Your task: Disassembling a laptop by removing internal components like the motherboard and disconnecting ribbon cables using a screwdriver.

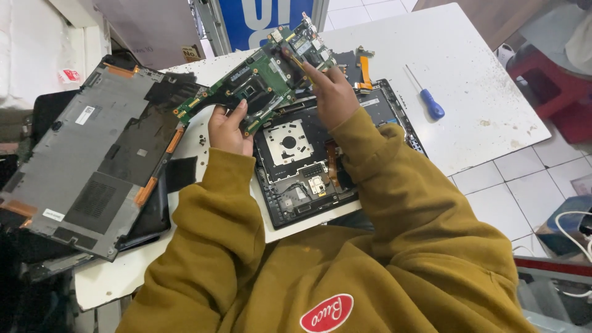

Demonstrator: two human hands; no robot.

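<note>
Both hands, left hand (227,128) and right hand (332,92), grip one green circuit board (262,74) above one opened laptop chassis (308,172); one blue screwdriver (430,102) lies on the surface (468,74).

The person is wearing a mustard-brown sweatshirt with long, loose sleeves ending in ribbed cuffs at each wrist. A red oval patch with white script is showing on the chest.

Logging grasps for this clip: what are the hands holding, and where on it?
Both hold the green circuit board: left hand at its near-left edge, right hand at its right part.
</note>
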